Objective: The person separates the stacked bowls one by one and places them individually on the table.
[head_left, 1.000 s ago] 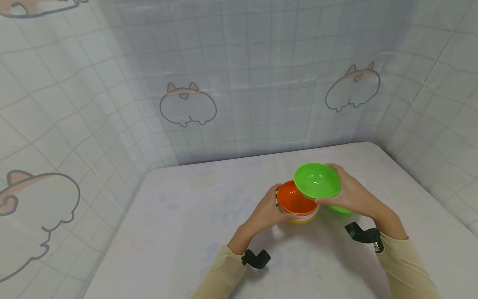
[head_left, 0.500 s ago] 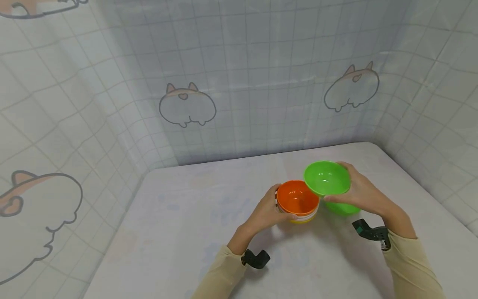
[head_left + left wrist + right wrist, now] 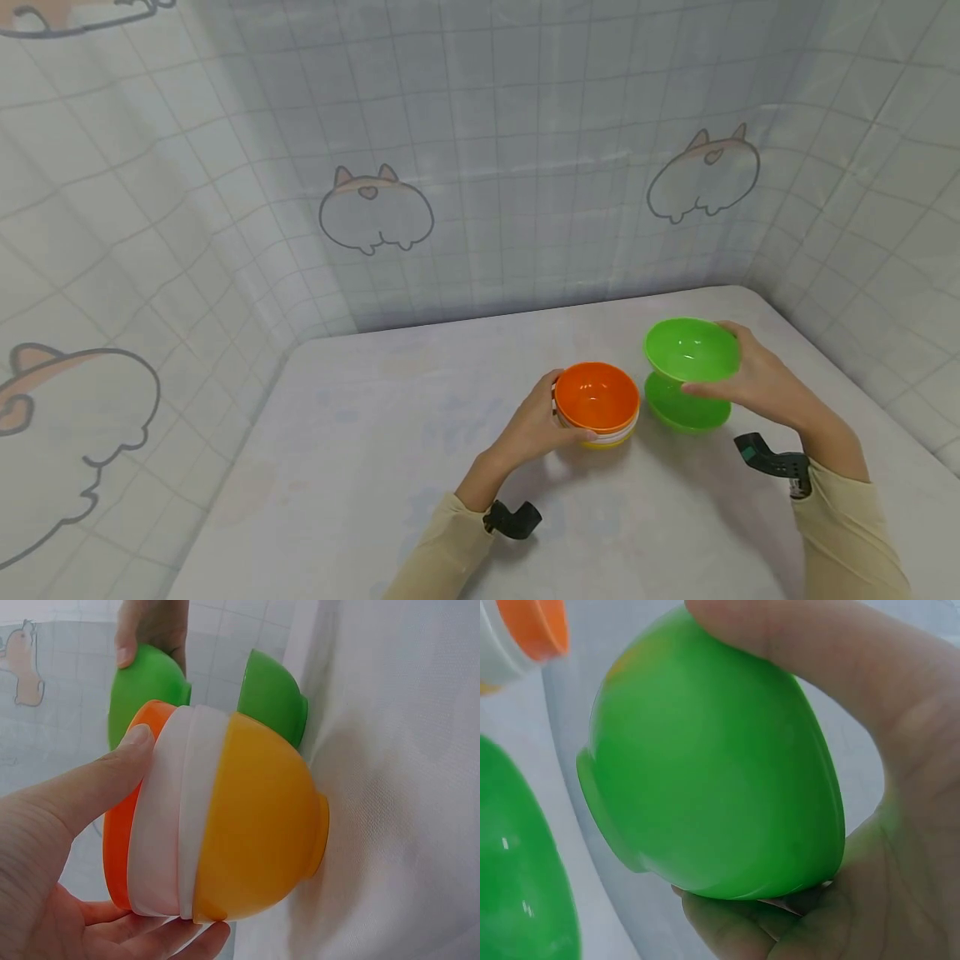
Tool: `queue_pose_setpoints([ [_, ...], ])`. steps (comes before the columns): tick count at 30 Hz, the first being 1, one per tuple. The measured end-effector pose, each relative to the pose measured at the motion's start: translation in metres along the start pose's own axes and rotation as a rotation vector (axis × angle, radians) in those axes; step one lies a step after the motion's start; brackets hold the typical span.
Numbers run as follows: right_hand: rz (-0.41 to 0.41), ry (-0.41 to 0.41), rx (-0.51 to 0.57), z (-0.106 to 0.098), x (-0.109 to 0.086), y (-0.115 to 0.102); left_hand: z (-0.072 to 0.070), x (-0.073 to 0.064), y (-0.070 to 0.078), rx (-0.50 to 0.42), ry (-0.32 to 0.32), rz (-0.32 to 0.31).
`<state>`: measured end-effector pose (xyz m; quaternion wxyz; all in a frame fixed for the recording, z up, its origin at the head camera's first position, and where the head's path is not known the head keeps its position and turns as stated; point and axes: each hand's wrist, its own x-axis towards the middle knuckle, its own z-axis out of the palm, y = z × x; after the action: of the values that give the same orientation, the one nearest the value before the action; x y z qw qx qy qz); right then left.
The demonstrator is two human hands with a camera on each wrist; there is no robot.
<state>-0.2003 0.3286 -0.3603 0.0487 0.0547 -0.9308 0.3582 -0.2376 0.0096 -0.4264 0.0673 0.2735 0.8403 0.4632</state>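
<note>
A stack of nested bowls stands on the table, with an orange bowl (image 3: 597,395) on top, white ones under it and a yellow bowl (image 3: 259,825) at the bottom. My left hand (image 3: 537,425) grips the stack's side, thumb on the orange rim and fingers round the far side. In my right hand (image 3: 765,379) a green bowl (image 3: 692,348) is held by its rim, upright and off the table. Below it another green bowl (image 3: 686,408) sits on the table, right of the stack; the held bowl partly hides it in the head view.
The pale table (image 3: 420,467) meets a grid-patterned curtain (image 3: 480,208) at the back, and similar curtains rise at both sides. Each wrist carries a black camera mount (image 3: 513,520).
My right hand has moved right with the green bowl, from over the orange bowl's edge to above the other green bowl. The left hand and the stack stay in place.
</note>
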Motion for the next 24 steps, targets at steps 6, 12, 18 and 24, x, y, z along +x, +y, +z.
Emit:
queue_pose_setpoints([
  [6, 0.043, 0.041, -0.002, -0.011, -0.009, 0.014, -0.004, -0.005, 0.004, 0.004, -0.013, -0.009],
  [12, 0.067, 0.067, 0.010, -0.020, -0.017, 0.024, -0.006, -0.009, 0.006, 0.001, -0.021, -0.011],
  [18, 0.063, 0.085, 0.034, -0.028, -0.023, 0.039, -0.007, -0.011, 0.008, -0.004, -0.025, -0.004],
  [24, 0.058, 0.070, 0.097, -0.033, -0.029, 0.054, -0.008, -0.015, 0.010, -0.021, -0.033, 0.001],
])
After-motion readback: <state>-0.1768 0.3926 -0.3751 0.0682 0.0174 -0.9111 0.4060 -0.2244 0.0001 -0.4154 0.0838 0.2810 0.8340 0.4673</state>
